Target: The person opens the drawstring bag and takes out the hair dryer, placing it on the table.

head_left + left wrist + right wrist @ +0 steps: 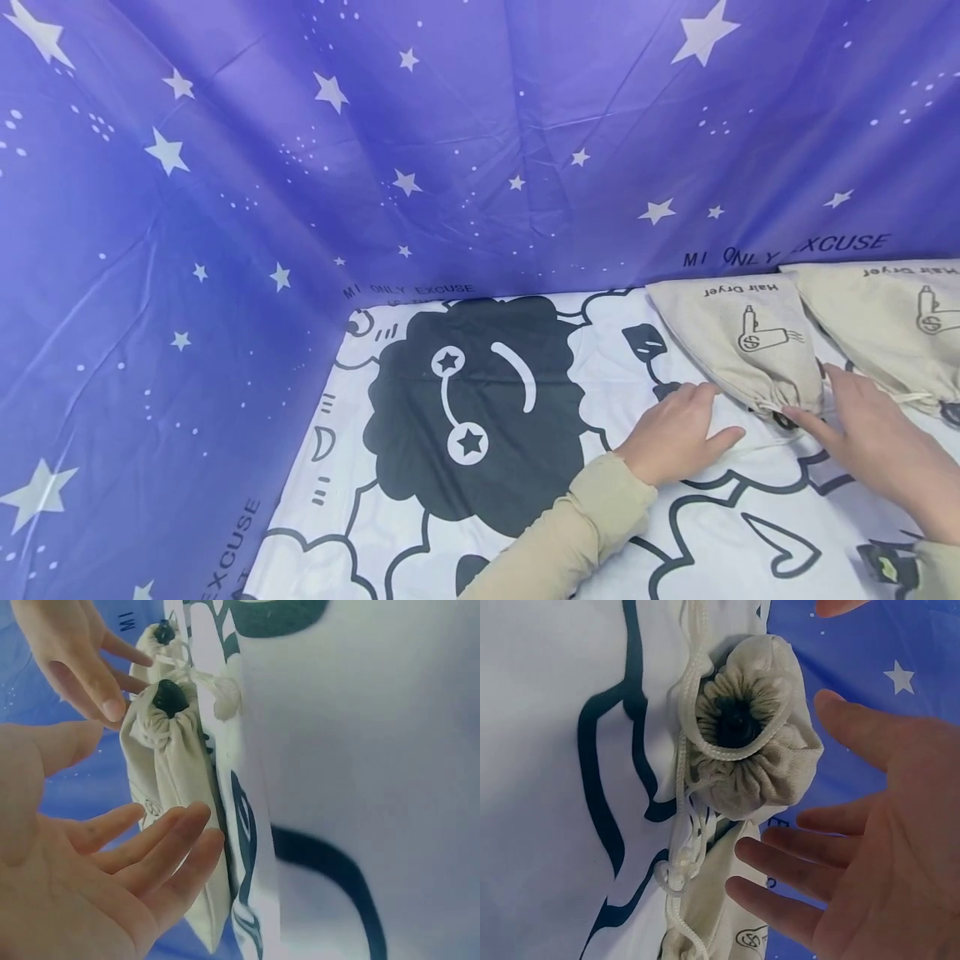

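A beige drawstring bag, printed "Hair Dryer" with a dryer drawing, lies on the patterned cloth, its gathered mouth toward me. A dark object shows inside that mouth; the rest of it is hidden by the fabric. White cord loops around the opening. My left hand is just left of the mouth, fingers spread and holding nothing. On the other side, my right hand has its thumb and fingers extended around the bag's end, gripping nothing; the right wrist view shows these fingers apart from the fabric.
A second, similar bag lies to the right of the first. The black-and-white cloth covers the surface. Purple star-printed fabric rises behind it and along the left. A dark item is beside the right sleeve.
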Motion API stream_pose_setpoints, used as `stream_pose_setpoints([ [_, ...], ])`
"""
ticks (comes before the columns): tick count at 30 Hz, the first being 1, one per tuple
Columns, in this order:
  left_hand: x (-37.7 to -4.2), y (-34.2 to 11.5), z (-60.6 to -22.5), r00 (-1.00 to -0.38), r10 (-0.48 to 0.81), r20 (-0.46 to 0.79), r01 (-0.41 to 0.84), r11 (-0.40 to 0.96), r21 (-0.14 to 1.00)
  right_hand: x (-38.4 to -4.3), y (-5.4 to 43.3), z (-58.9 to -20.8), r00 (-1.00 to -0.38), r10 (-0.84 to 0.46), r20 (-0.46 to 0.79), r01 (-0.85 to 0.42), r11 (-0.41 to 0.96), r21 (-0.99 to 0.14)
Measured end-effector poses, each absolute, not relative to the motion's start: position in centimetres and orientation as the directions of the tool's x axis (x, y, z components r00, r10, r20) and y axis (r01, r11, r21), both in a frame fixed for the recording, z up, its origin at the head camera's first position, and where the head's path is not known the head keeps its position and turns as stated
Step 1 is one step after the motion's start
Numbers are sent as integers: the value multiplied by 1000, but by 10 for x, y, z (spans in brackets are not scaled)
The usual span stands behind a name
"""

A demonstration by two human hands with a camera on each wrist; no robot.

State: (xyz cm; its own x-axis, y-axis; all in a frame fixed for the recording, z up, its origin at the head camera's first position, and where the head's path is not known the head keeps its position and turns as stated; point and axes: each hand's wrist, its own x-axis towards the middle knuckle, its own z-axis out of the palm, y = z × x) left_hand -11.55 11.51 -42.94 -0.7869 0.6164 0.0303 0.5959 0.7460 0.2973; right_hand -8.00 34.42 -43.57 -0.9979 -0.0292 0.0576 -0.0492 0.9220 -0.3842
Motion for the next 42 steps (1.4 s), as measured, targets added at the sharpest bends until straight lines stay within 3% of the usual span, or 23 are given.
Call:
stream_pose_setpoints([
  [8, -123, 124, -433, -793, 610, -7, 569, 745, 348, -91, 347, -439, -999, -35, 40, -48, 911, -410],
  [17, -127, 145, -435, -785, 619, -25, 561, 727, 397, -91, 355, -435, -994, 109, -15, 107, 931, -348],
  [26, -132, 158, -441, -744, 668, -25, 620, 703, 348, -97, 354, -441, -994, 94, -65, 111, 925, -362],
  [42, -129, 172, -447, -790, 613, -9, 568, 738, 365, -99, 344, -441, -991, 65, -117, 105, 922, -373],
])
